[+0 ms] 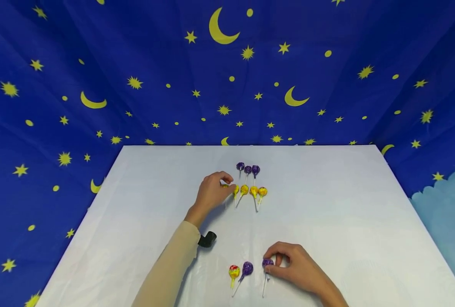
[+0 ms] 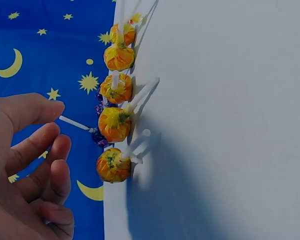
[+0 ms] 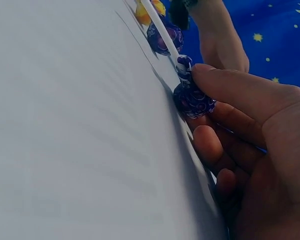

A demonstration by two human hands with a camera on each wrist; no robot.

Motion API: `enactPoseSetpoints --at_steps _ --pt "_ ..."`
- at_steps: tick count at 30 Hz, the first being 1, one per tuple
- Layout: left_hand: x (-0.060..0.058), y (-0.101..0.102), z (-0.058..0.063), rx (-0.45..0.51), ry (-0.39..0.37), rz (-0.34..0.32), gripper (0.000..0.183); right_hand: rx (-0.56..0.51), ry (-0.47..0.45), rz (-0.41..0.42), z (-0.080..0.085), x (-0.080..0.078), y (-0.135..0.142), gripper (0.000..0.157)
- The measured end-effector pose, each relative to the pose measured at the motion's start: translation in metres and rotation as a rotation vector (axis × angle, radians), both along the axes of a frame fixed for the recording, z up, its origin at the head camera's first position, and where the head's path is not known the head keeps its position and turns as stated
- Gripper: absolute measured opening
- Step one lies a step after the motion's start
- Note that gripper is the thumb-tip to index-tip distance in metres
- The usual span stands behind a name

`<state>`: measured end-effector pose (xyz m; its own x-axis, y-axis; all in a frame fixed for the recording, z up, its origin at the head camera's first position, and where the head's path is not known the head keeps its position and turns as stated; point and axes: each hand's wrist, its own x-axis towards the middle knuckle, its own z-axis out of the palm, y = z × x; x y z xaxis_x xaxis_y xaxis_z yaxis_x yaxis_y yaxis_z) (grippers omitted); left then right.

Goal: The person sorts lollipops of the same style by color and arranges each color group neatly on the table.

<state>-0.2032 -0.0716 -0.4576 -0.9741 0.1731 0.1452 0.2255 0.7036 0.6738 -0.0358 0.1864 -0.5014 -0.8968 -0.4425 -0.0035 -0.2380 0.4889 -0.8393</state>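
Note:
My right hand [image 1: 298, 266] pinches the wrapped head of a purple lollipop [image 3: 194, 101] between thumb and fingers, low over the table, its white stick toward the near edge. Left of it lie another purple lollipop [image 1: 247, 268] and a red-and-yellow lollipop [image 1: 234, 271]. Farther out, my left hand [image 1: 213, 189] hovers at the left end of a row of several yellow lollipops [image 1: 254, 190], fingers loosely bent and holding nothing. It partly covers the leftmost yellow lollipop in the head view. Behind that row sit three purple lollipops [image 1: 248, 169], heads side by side.
All the lollipops lie on a white table [image 1: 327, 196]. A blue cloth [image 1: 158, 64] with yellow moons and stars hangs behind and at the sides. A black device [image 1: 207, 239] sits at the left sleeve [image 1: 170, 264].

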Motion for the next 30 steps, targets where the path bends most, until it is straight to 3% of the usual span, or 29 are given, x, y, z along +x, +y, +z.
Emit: enactPoseSetpoints --at_steps 10,21,30 --pt "0.019 -0.007 -0.004 0.061 0.035 -0.030 0.020 0.011 -0.016 -0.001 0.002 -0.001 -0.004 0.019" --pt "0.040 -0.010 -0.005 0.082 -0.020 -0.109 0.022 0.007 0.012 -0.011 0.002 -0.001 -0.005 0.019" --pt "0.059 -0.015 -0.009 0.110 -0.126 -0.182 0.027 0.001 -0.006 -0.016 -0.002 -0.001 -0.005 0.019"
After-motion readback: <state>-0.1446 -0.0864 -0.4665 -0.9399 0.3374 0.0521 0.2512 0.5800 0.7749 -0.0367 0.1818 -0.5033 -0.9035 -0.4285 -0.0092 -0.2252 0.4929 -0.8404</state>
